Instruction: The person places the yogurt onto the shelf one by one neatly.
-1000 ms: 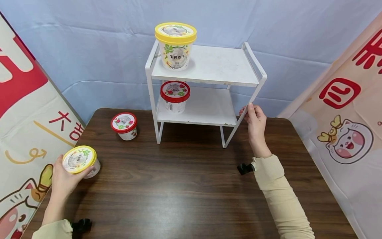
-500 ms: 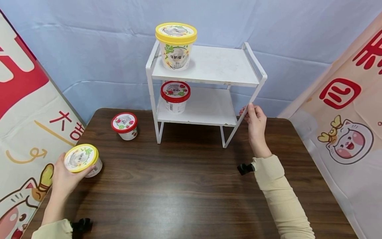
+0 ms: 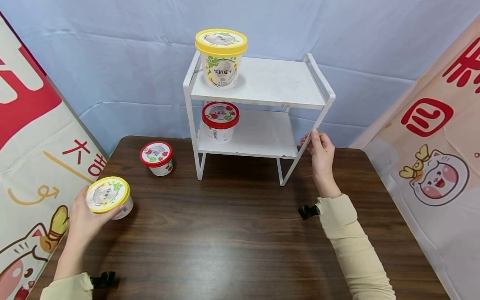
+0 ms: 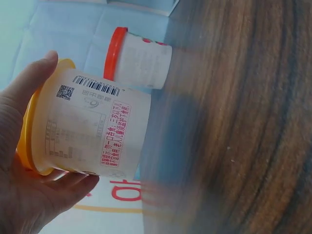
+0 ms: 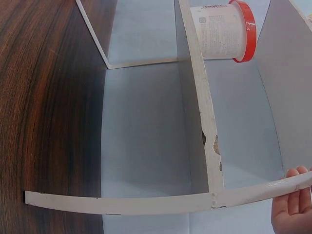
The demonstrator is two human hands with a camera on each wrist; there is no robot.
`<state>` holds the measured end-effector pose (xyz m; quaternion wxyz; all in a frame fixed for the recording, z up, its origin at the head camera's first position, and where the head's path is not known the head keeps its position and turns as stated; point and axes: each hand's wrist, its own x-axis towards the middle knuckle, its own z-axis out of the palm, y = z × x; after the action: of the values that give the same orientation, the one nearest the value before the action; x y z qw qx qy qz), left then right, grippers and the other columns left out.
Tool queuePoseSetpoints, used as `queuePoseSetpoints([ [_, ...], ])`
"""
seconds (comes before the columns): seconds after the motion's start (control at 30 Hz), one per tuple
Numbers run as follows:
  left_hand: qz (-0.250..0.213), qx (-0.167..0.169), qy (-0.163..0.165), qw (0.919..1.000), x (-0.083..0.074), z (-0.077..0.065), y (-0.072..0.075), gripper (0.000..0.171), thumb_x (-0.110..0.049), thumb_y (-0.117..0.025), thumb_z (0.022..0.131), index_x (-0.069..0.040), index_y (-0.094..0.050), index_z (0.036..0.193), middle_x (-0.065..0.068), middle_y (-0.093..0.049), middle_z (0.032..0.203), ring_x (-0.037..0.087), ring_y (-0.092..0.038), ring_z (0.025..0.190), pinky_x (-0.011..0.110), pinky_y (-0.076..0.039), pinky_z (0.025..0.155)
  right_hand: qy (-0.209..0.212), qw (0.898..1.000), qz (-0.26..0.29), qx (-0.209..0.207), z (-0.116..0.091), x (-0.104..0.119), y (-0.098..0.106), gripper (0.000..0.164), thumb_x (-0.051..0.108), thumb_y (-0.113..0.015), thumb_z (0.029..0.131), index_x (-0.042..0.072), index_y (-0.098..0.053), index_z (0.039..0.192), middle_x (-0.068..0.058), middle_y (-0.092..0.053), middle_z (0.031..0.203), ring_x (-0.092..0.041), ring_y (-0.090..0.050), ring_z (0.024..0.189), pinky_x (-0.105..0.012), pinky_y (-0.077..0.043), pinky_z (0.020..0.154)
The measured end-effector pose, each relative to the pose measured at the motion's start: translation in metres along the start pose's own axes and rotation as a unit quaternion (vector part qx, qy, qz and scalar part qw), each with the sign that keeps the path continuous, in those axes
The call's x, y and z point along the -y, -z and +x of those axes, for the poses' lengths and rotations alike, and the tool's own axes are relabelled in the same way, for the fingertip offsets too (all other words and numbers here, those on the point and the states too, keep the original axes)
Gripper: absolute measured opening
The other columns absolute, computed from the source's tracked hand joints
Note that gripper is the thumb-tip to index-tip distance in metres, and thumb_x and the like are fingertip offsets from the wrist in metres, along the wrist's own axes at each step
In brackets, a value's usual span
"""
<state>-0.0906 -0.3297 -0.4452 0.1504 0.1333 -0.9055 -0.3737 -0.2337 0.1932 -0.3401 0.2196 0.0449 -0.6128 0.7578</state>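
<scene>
My left hand point(image 3: 80, 218) grips a white paper tub with a yellow lid point(image 3: 107, 194), thumb on one side and fingers round the other. In the left wrist view this tub point(image 4: 97, 126) shows its barcode and red print, its base facing the wooden tabletop. At the right of the white two-tier rack point(image 3: 277, 81), my right hand point(image 3: 321, 160) holds the front upright between thumb and fingers. The right wrist view has curled fingers point(image 5: 295, 200) behind that upright. A red-lidded tub point(image 3: 156, 158) stands on the table beyond my left hand.
On the rack's top shelf, at the left, stands a large yellow-lidded tub point(image 3: 221, 58). Below it, another red-lidded tub point(image 3: 220, 121) sits on the lower shelf. Printed banners point(image 3: 431, 166) flank the brown table point(image 3: 225, 225), and pale blue cloth point(image 3: 112, 54) hangs behind.
My left hand has carried the yellow-lidded tub a short way right and toward the back of the table. The right hand and the rack stay where they were.
</scene>
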Motion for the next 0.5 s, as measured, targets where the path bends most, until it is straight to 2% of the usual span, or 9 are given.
queuePoseSetpoints([
  [0.27,0.001,0.018,0.005,0.9998,-0.012,-0.001,-0.001,0.109,-0.031,-0.081,0.065,0.002,-0.012,0.142,0.034,-0.028,0.132,0.050,-0.028,0.117,0.066,-0.025,0.089,-0.003,1.000,-0.001,0.003,-0.005,0.011,-0.007,0.021,0.009,-0.041,0.096,-0.005,-0.051,0.084,-0.005,-0.058,0.077,-0.015,-0.058,0.071,-0.025,-0.049,0.070],
  [0.5,-0.005,0.034,0.002,0.9994,-0.024,-0.001,-0.002,0.112,-0.033,-0.080,0.067,0.000,-0.006,0.144,0.034,-0.022,0.138,0.052,-0.024,0.122,0.068,-0.022,0.091,-0.002,1.000,0.004,0.002,-0.008,0.016,-0.009,0.021,0.009,-0.043,0.096,-0.005,-0.051,0.083,-0.007,-0.058,0.077,-0.015,-0.058,0.071,-0.025,-0.049,0.071],
])
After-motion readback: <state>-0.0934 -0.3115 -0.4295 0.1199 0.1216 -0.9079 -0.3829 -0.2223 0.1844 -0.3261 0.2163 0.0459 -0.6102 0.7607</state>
